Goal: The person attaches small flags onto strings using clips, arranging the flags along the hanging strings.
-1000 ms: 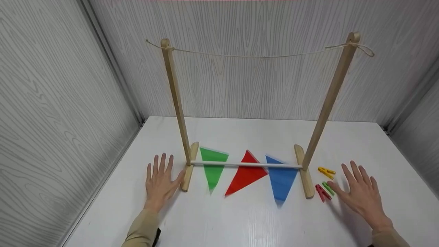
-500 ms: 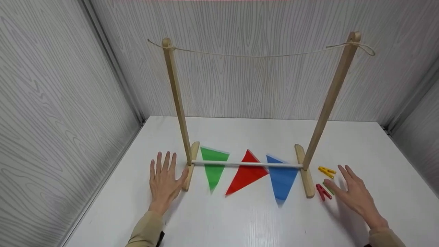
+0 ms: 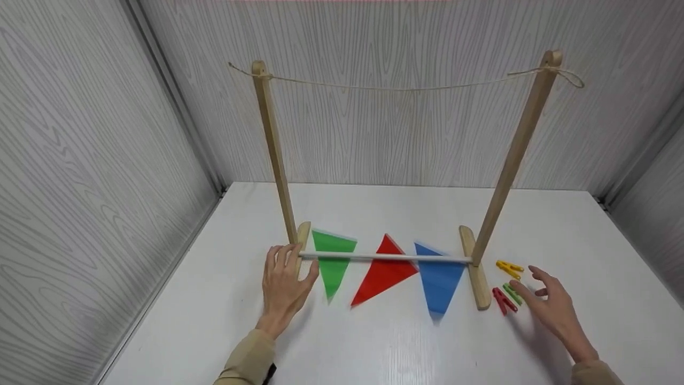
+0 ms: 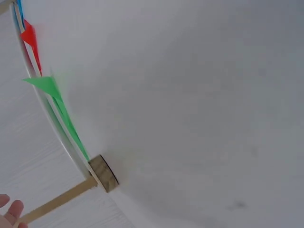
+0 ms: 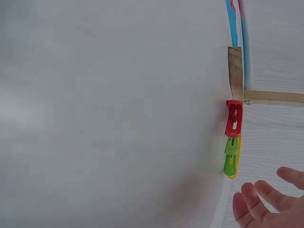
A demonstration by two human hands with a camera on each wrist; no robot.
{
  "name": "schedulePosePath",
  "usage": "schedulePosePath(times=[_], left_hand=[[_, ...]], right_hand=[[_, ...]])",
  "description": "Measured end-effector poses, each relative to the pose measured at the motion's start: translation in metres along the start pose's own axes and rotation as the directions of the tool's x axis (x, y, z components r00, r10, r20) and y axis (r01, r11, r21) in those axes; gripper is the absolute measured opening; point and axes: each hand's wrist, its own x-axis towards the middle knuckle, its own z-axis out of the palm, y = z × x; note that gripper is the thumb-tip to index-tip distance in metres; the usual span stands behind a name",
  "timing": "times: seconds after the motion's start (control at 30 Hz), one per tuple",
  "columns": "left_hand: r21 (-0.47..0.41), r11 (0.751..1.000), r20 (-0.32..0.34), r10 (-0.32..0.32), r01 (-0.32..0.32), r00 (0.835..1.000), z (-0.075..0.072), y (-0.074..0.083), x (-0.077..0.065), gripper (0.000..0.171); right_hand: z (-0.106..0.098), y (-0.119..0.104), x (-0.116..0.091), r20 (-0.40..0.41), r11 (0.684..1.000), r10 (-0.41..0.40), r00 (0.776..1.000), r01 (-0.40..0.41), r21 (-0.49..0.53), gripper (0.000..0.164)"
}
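My left hand [image 3: 283, 289] hovers over the left foot of a wooden stand, fingers relaxed and holding nothing; it hides part of that foot. Just right of it lies a green triangular flag [image 3: 332, 275], then a red flag [image 3: 387, 275] and a blue flag [image 3: 439, 289], all under the stand's white rod [image 3: 379, 257]. On the right, my right hand [image 3: 550, 310] holds nothing, its fingers loosely bent. Its thumb points toward a green clothespin [image 3: 513, 294], beside a red clothespin [image 3: 504, 301] and a yellow clothespin [image 3: 509, 268].
Two upright posts rise from the stand, the left post [image 3: 275, 155] and the right post [image 3: 515, 155]. A thin string [image 3: 395, 89] is tied between their tops, with loose ends outside. Wood-grain panels [image 3: 395, 139] enclose the white table [image 3: 395, 347] at the back and sides.
My left hand has moved right, from beside the stand's left foot to over it. My right hand has shifted slightly left, its fingers bending more. Flags and clothespins lie as before.
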Motion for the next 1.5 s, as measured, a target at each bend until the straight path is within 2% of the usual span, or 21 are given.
schedulePosePath(times=[0.13, 0.27, 0.43, 0.6, 0.8, 0.9, 1.1, 1.23, 1.3, 1.5], left_hand=[[-0.073, 0.997, 0.070, -0.032, 0.037, 0.997, 0.005, 0.017, -0.002, 0.051], [-0.149, 0.983, 0.163, -0.079, 0.104, 0.983, 0.011, 0.035, -0.005, 0.052], [-0.277, 0.934, 0.312, -0.135, 0.226, 0.940, 0.022, 0.055, -0.009, 0.056], [-0.351, 0.889, 0.398, -0.141, 0.292, 0.907, 0.034, 0.072, -0.011, 0.058], [-0.397, 0.846, 0.501, -0.125, 0.356, 0.856, 0.044, 0.093, -0.015, 0.055], [-0.386, 0.844, 0.544, -0.119, 0.373, 0.831, 0.050, 0.104, -0.018, 0.055], [-0.393, 0.847, 0.596, -0.063, 0.359, 0.801, 0.063, 0.124, -0.020, 0.048], [-0.384, 0.853, 0.636, -0.033, 0.353, 0.771, 0.071, 0.135, -0.019, 0.043], [-0.383, 0.858, 0.647, -0.016, 0.343, 0.762, 0.076, 0.139, -0.017, 0.042], [-0.355, 0.850, 0.704, -0.030, 0.388, 0.710, 0.090, 0.151, -0.013, 0.041]], right_hand=[[0.002, 0.002, -0.002, -0.025, 1.000, 0.021, 0.999, -0.021, -0.003, 0.078], [0.002, 0.001, -0.003, 0.022, 0.997, 0.068, 0.997, -0.069, 0.038, 0.077], [0.003, 0.002, -0.002, 0.083, 0.985, 0.135, 0.987, -0.143, 0.098, 0.078], [0.005, 0.003, 0.001, 0.112, 0.973, 0.180, 0.977, -0.194, 0.124, 0.084], [0.005, 0.003, 0.003, 0.144, 0.968, 0.224, 0.964, -0.237, 0.087, 0.086], [0.004, 0.003, 0.004, 0.159, 0.966, 0.235, 0.959, -0.248, 0.070, 0.087], [0.006, 0.003, 0.004, 0.165, 0.968, 0.227, 0.960, -0.241, 0.067, 0.081], [0.009, 0.002, 0.003, 0.159, 0.975, 0.209, 0.965, -0.219, 0.048, 0.073], [0.010, 0.001, 0.004, 0.160, 0.977, 0.203, 0.966, -0.210, 0.026, 0.071], [0.010, -0.002, 0.005, 0.174, 0.981, 0.194, 0.965, -0.191, -0.039, 0.067]])
